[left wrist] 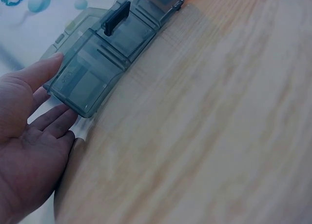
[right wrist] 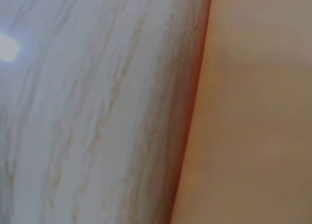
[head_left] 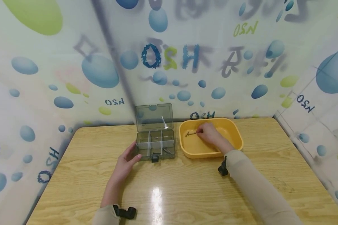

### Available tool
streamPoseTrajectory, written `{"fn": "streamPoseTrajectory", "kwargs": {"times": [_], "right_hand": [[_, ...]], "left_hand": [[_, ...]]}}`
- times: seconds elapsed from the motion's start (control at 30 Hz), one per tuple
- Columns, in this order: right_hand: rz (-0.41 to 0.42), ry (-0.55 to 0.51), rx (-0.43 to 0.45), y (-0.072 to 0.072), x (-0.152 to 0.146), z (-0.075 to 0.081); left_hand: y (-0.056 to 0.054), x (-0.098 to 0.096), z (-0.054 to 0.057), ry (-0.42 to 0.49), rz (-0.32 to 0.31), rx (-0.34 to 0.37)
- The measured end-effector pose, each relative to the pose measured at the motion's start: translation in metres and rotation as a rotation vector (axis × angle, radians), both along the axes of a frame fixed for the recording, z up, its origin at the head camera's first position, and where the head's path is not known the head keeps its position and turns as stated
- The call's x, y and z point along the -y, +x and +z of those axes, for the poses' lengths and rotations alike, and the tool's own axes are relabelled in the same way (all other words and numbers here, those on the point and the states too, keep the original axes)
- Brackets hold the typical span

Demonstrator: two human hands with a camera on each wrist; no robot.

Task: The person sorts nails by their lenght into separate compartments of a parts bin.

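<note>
A smoky clear compartment box (head_left: pixel 155 143) stands on the table with its lid (head_left: pixel 154 118) raised at the back. My left hand (head_left: pixel 125 165) grips its front left corner, thumb at the front and fingers along the left side; the left wrist view shows the thumb over the rim of the box (left wrist: pixel 78 82). Several thin metal screws (head_left: pixel 166 151) lie in the front right compartment. Inside a yellow tub (head_left: pixel 191 150), my right hand (head_left: pixel 209 133) pinches at the end of dark thin screws (head_left: pixel 190 134). Its palm side is hidden.
The wood-grain table (head_left: pixel 186 187) runs up to a printed curtain (head_left: pixel 169 78) close behind the box and tub. Box and tub stand side by side with a narrow gap. In the right wrist view, the yellow tub wall (right wrist: pixel 253 112) fills the right side.
</note>
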State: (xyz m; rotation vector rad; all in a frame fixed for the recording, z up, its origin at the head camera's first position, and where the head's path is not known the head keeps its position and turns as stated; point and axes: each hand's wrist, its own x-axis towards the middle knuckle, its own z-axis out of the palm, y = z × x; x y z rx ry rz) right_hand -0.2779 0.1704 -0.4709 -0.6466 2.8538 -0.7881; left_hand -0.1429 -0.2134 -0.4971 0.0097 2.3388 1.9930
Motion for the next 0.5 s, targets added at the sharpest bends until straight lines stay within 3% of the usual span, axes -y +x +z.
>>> {"fn": "streamPoseTrajectory", "kwargs": {"times": [0.5], "right_hand": [[0.025, -0.104, -0.025, 0.0061, 0.0003, 0.0056]], "left_hand": [[-0.0004, 0.0014, -0.0024, 0.002, 0.001, -0.015]]}}
